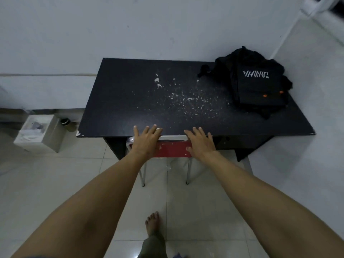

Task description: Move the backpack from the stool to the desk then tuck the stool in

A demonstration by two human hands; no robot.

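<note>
Both forearms reach forward; left hand (147, 141) and right hand (200, 143) lie flat, fingers spread, apparently pressing the red stool (172, 149) half under the counter (130, 101). Far right on it lies the black backpack (258, 84).

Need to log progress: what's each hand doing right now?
Left hand: open, flat on the red metal-legged stool.
Right hand: open, flat on it too.

Black backpack (256, 82) on desk, white stylised logo lettering on its front, not legible
</note>
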